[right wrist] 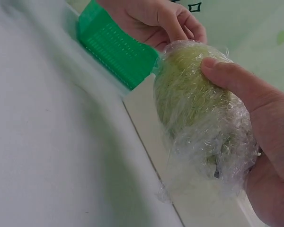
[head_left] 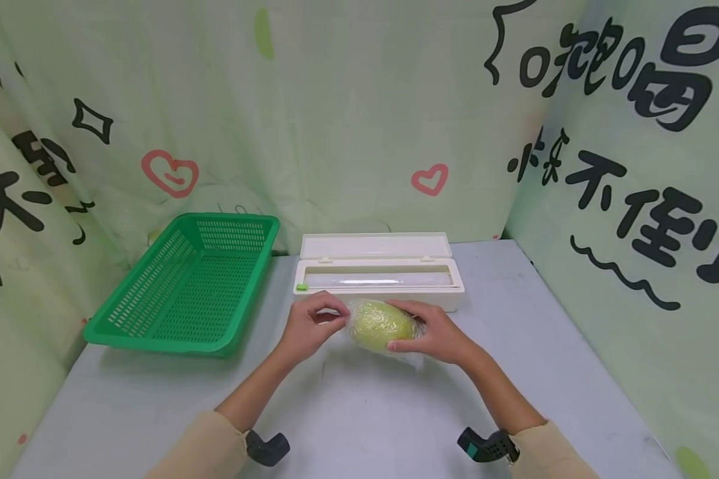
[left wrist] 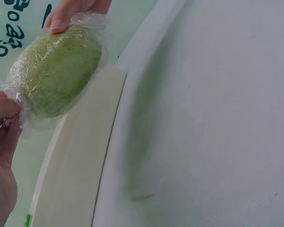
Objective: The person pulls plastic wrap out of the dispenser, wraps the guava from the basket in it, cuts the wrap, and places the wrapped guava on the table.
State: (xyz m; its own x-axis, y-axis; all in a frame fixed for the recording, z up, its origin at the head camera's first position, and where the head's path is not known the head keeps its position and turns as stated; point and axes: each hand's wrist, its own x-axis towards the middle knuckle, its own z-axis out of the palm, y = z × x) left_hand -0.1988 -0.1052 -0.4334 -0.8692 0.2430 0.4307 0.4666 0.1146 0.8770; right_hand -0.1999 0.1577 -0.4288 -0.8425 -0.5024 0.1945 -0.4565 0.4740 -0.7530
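Observation:
A yellow-green oval fruit [head_left: 382, 325], its exact kind unclear, is held above the table in a wrapping of clear cling film [right wrist: 206, 137]. My right hand [head_left: 434, 332] grips its right end, thumb on the near side and fingers over the far side. At the opposite end, my left hand [head_left: 314, 326] pinches the gathered film between thumb and fingertips. Loose, crumpled film hangs below the right hand's end in the right wrist view. Just behind the fruit stands a white cling film dispenser [head_left: 380, 291], lid raised, with a roll visible inside.
A green plastic basket [head_left: 228, 342] with perforated sides stands on the left of the white table [head_left: 359, 426]. At the dispenser's left end is a small green slider [head_left: 302, 287]. Printed curtains [head_left: 335, 133] hang behind the table and along both sides.

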